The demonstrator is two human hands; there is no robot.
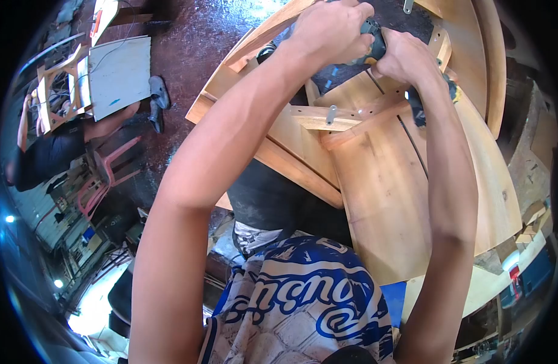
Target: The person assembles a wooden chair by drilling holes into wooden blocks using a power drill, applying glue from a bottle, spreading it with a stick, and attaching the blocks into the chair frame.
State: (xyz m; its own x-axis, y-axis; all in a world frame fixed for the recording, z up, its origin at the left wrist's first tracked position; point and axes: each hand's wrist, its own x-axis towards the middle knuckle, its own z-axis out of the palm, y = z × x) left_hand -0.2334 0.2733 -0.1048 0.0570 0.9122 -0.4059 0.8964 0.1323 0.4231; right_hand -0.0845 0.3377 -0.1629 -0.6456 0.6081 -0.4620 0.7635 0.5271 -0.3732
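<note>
Power tool (376, 43) is at the wooden frame (382, 206), my left hand (334, 30) and right hand (407, 57) both closed around it. I judge drilling or fastening underway; next move requires steady alignment.

Arms (221, 136) outstretched, left hand (330, 30) curled near right hand (407, 56)

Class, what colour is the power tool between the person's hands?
Mostly dark teal; the power tool shows in the head view.
</note>
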